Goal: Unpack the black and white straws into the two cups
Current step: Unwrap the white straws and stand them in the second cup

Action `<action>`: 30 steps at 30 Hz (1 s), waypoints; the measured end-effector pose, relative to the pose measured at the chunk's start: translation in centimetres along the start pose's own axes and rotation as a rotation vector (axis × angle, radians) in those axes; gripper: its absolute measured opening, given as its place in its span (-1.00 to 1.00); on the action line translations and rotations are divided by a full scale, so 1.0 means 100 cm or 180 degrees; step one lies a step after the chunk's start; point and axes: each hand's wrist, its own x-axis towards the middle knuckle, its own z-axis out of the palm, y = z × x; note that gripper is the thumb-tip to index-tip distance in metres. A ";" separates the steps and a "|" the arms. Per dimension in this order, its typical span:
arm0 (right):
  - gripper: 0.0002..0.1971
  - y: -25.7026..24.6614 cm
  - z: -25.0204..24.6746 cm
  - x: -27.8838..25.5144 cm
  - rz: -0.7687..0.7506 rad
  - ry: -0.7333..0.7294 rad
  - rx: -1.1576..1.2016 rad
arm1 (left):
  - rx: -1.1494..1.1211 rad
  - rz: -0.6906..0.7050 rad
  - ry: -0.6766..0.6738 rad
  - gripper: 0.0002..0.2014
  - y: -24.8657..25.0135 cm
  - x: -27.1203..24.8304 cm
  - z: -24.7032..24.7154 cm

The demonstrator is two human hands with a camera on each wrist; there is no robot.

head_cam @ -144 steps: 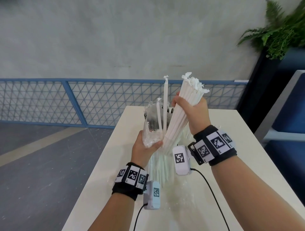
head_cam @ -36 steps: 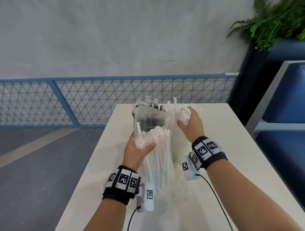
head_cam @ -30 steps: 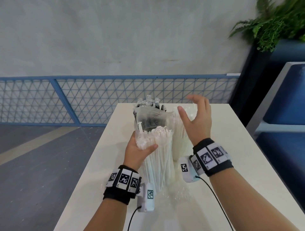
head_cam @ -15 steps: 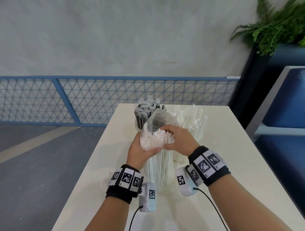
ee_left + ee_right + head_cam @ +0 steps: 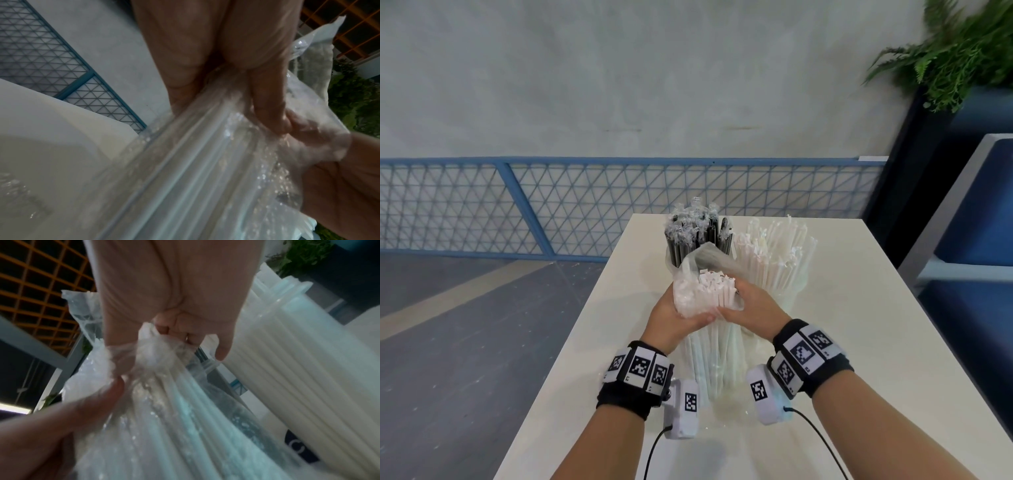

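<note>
A clear plastic bag (image 5: 714, 356) of white straws (image 5: 717, 289) stands upright on the white table (image 5: 859, 325). My left hand (image 5: 674, 317) grips the bag near its top from the left. My right hand (image 5: 748, 308) grips the bag's top from the right, its fingers curled into the plastic (image 5: 152, 344) and the white straws (image 5: 185, 426) inside. Behind them a cup of white straws (image 5: 774, 260) stands at the right and a cup of black straws (image 5: 695, 233) at the left. The cups themselves are mostly hidden.
The table's left edge (image 5: 571, 342) drops to a grey floor. A blue mesh fence (image 5: 551, 205) runs behind the table. A plant (image 5: 955, 51) and a blue seat (image 5: 976, 222) stand at the right. Cables (image 5: 822, 442) trail from my wrist cameras.
My right hand put a bunch of white straws into the right cup, let go, then came back and took hold of the bag's top. My left hand kept its grip.
</note>
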 end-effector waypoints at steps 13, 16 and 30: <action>-0.74 0.002 0.022 -0.006 0.0256 0.0931 0.1181 | -0.0050 -0.0072 0.0116 -0.53 -0.006 0.003 0.005; -0.70 -0.006 0.018 -0.005 0.0215 0.1139 0.1394 | -0.0131 -0.0154 0.0216 -0.46 -0.008 0.003 0.005; -0.51 -0.052 -0.049 0.018 -0.0211 0.2048 0.2175 | 0.0190 -0.0328 0.0336 -0.52 -0.005 0.007 0.007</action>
